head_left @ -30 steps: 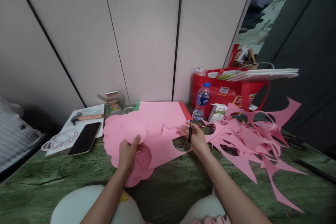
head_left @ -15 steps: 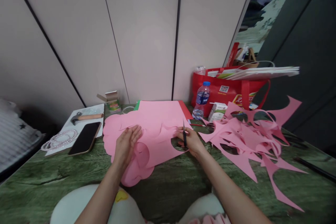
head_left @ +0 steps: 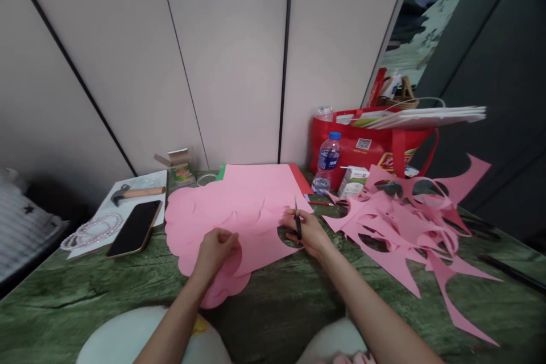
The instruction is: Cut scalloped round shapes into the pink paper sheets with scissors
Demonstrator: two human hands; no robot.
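Observation:
My right hand (head_left: 310,232) holds a pair of black-handled scissors (head_left: 298,226), blades pointing away from me, and its fingertips touch the right side of a pink paper sheet (head_left: 264,239). A curved notch is cut in that sheet's edge by the hand. My left hand (head_left: 216,249) is closed with fingertips together, low over several overlapping rounded pink paper pieces (head_left: 187,222). A round pink piece (head_left: 232,261) lies right under its fingers; whether they grip it is hidden.
Pink paper offcuts (head_left: 396,222) are heaped at right, before a water bottle (head_left: 327,164), small carton (head_left: 354,182) and red bag (head_left: 362,139). A phone (head_left: 135,228), hammer (head_left: 140,193), beads (head_left: 94,231) and small open box (head_left: 181,168) lie at left.
My left hand was flat with fingers stretched; it has moved slightly right and nearer me, and its fingers have curled together. My right hand stays nearly in place with the scissors.

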